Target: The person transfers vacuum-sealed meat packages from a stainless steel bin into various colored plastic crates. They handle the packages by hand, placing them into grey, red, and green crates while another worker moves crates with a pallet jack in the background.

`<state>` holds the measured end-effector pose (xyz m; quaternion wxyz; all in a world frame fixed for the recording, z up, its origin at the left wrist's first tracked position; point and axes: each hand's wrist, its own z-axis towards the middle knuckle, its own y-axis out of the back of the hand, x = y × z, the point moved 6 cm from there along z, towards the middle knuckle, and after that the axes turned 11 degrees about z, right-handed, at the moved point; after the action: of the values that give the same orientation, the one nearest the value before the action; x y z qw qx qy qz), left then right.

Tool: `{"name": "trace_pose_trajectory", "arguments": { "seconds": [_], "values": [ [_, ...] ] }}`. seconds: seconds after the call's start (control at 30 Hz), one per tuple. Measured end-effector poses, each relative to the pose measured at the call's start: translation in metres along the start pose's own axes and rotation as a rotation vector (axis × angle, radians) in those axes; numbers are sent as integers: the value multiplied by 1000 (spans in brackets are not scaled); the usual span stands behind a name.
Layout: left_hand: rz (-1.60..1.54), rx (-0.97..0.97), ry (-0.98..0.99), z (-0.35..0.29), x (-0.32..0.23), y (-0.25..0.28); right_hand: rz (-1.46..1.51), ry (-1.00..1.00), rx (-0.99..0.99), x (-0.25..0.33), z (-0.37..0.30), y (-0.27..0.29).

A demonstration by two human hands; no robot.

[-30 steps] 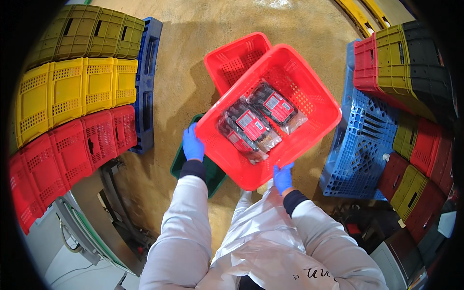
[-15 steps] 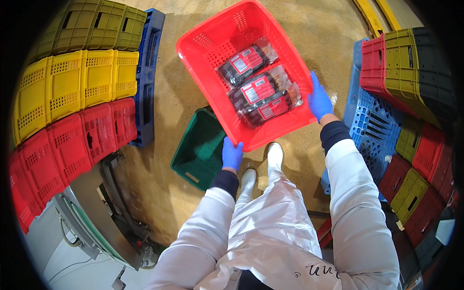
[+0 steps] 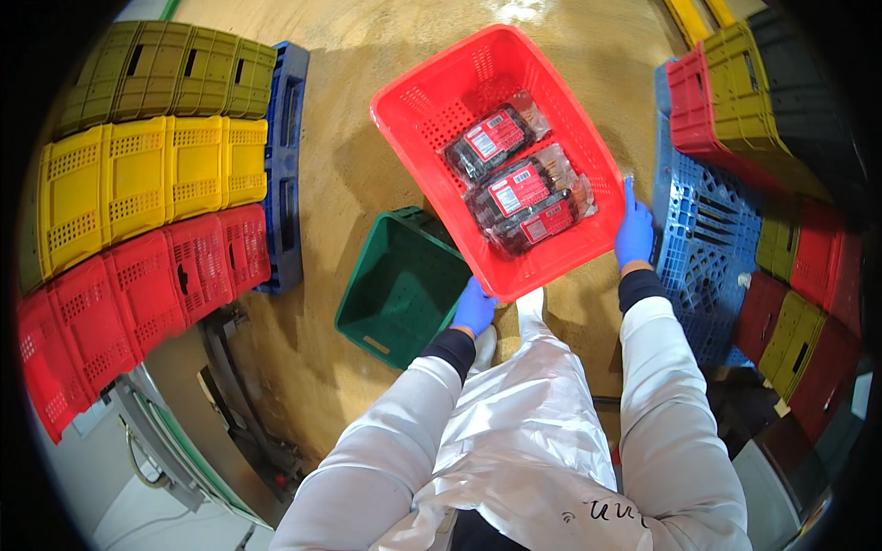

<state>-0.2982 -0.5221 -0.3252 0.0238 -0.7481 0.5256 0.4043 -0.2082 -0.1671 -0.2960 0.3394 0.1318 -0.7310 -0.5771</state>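
A red plastic crate (image 3: 423, 151) with perforated walls hangs tilted in front of me, above the floor. Gloved in blue, my left hand (image 3: 475, 308) grips its near left corner. My right hand (image 3: 634, 234), gloved alike, is closed on the rim at the right side. Inside lie three clear plastic packages with red-and-white labels and dark contents: a far package (image 3: 493, 136), a middle package (image 3: 516, 188) and a near package (image 3: 542, 223). Sticks seem to show at their right ends. Below, partly hidden by the red crate, a green crate (image 3: 395, 285) rests on the floor.
Stacked yellow crates (image 3: 138, 174), red crates (image 3: 147, 285) and olive crates (image 3: 175, 73) stand at the left beside a blue pallet (image 3: 287, 165). At the right, a light blue pallet (image 3: 703, 239) lies by more stacked crates (image 3: 726, 101). A metal machine frame (image 3: 175, 441) is at lower left.
The red crate, still held by both hands, has shifted right and slightly down in the view. The surroundings have shifted a little as well. The packages keep their places inside.
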Motion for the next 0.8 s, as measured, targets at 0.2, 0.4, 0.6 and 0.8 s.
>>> {"name": "trace_pose_trajectory", "arguments": {
  "seconds": [0.2, 0.4, 0.6, 0.8],
  "values": [
    [480, 603, -380, -75, 9, -96, 142, 214, 492, 90, -156, -16],
    [320, 320, -231, -130, 51, -22, -84, 65, 422, 20, -262, -49],
    [342, 226, -159, -206, 129, 80, -31, -242, 441, -57, -354, -38],
    [389, 211, -95, -298, 229, 80, -61, -233, 516, -118, -504, -43]
  ]
}}
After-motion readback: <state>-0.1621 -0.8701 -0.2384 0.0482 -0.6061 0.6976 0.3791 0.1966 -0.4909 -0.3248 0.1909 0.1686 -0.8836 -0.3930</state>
